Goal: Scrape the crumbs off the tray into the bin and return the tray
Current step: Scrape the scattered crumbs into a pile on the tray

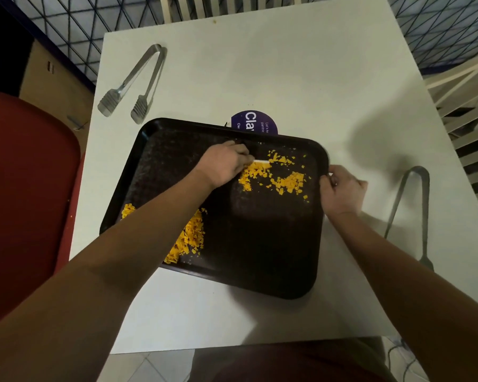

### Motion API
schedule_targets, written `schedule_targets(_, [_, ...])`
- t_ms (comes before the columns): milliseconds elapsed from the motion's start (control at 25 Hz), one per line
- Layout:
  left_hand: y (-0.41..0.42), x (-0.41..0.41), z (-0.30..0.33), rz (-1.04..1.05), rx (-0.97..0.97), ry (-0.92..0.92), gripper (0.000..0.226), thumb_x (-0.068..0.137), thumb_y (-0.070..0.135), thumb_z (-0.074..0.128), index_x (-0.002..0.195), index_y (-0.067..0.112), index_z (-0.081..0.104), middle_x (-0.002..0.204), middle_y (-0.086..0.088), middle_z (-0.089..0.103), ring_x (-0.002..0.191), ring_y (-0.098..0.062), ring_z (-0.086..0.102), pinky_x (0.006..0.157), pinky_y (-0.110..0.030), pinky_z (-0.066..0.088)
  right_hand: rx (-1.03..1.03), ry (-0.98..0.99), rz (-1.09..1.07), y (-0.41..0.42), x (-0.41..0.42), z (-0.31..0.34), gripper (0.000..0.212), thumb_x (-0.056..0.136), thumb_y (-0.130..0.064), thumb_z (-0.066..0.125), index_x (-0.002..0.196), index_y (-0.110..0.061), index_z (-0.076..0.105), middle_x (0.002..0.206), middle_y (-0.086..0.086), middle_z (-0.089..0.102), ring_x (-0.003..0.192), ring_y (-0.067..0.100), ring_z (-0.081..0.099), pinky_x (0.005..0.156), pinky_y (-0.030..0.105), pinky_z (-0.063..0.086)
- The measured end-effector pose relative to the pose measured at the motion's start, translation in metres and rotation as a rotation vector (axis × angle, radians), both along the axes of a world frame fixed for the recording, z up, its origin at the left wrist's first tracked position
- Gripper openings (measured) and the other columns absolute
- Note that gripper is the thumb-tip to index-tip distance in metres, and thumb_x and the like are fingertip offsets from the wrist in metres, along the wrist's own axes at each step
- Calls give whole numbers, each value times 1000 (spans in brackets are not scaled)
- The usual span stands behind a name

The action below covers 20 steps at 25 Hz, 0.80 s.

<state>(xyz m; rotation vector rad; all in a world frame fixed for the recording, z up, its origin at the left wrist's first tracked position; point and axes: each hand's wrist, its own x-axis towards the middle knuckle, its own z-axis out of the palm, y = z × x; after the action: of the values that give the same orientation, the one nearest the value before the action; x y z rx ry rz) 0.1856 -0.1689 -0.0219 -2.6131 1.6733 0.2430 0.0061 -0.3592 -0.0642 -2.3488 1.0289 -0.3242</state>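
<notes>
Two hands work the black tray (259,244): left hand (224,164) pinches a white scraper (261,161) among orange crumbs (287,181); right hand (342,190) grips its rim.

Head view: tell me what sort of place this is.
Probably a café or canteen dining area. A dark serving tray with orange crumbs sits on a small white table, metal serving tongs lie beside it, and slatted chairs stand around.

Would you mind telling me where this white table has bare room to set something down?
The white table is bare at the far right, beyond the purple round sticker, and along the near edge below the black rectangular tray. Metal tongs and a second pair crowd both sides.
</notes>
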Motion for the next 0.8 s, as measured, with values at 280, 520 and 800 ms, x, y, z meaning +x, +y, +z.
schedule_targets(280, [13,17,-9,97,-132,-262,30,58,1,78,87,2,73,73,-12,65,56,-33,59,44,-26,47,-7,-2,11,-1,0,-2,45,78,-35,35,105,-13,63,88,10,67,86,30,61,90,30,27])
schedule_targets(520, [-35,6,3,45,83,-46,39,97,13,39,135,12,47,124,-9,53,110,-29,49,87,-37,41,-8,-14,-4,0,0,-2,44,78,-35,36,105,-13,64,84,8,65,83,29,61,90,29,26])
schedule_targets(800, [29,15,-4,277,-340,-150,28,73,6,62,100,7,72,88,-13,68,71,-37,60,57,-37,52,3,-22,-8,0,1,-1,44,78,-36,37,106,-13,64,76,2,59,79,29,60,89,29,27])
